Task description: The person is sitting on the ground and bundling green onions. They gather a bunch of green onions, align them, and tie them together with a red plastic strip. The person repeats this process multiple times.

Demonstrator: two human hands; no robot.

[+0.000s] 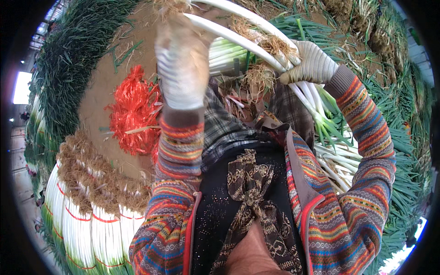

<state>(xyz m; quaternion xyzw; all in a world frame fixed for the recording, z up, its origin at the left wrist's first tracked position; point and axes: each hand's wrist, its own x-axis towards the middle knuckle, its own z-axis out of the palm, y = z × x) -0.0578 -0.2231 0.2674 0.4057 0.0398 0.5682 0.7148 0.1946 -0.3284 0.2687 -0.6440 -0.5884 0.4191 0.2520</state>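
My right hand (307,63), in a pale knit work glove, is closed round several long white leek stalks (237,36). Their green leaves (326,125) hang below it, and two stalks arch up to the left. My left hand (182,62), gloved too, is raised and blurred beside the root ends (172,7) of these stalks; its fingers cannot be made out. Brown roots of other leeks (285,48) lie against the held stalks near my right hand. Between the hands lies a bundle of white and pale green leeks (227,56), partly behind the stalks.
Shredded red plastic ties (134,113) lie left of my left arm. Leek bundles bound with red bands (106,233) stand at lower left, roots up. Green leaves (79,44) are heaped at upper left. Loose leeks (340,161) and more leaves (402,185) lie on the right.
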